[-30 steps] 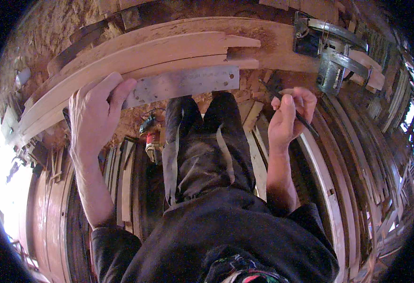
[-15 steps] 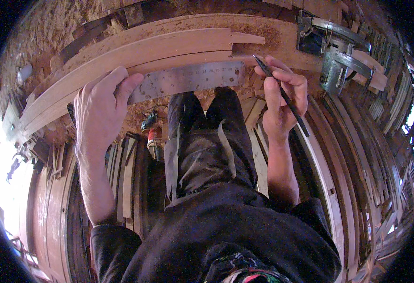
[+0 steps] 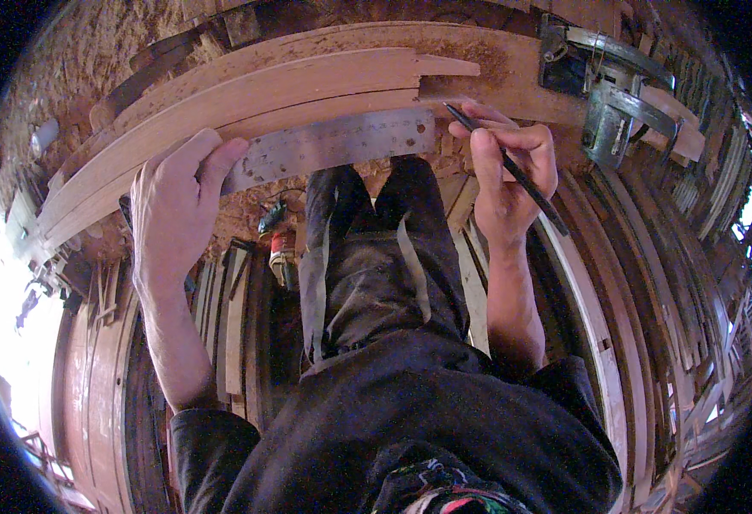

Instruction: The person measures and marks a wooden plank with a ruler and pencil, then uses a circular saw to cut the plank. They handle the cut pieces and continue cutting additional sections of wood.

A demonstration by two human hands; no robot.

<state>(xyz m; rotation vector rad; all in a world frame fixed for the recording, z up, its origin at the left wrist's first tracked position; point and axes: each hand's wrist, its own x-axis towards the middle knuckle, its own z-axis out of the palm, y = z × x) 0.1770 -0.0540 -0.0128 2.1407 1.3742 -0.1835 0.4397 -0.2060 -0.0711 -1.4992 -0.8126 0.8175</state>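
Observation:
My left hand (image 3: 168, 201) is closed on the left end of a wide steel ruler (image 3: 333, 141), thumb on top and fingers hidden beneath. The ruler's blade, dotted with dark spots, lies along the near edge of a long wooden board (image 3: 299, 81). A dark line runs along that board, and its right end is cut to a narrow tongue. Between thumb and fingers, my right hand (image 3: 513, 167) grips a black pencil (image 3: 547, 208). Its tip points up and left, just past the ruler's right end; whether it touches wood I cannot tell.
A circular saw (image 3: 611, 111) rests at the far right on the wood. Below the board, left of my legs, is a red and dark power tool (image 3: 281, 244). Long timber strips (image 3: 624, 283) lie on the right, more boards (image 3: 93, 368) on the left. Sawdust (image 3: 76, 77) covers the far left.
The ruler and my left hand have shifted slightly left. The pencil tip has also moved a little left, and the pencil's angle has flattened slightly. Both grips stay closed.

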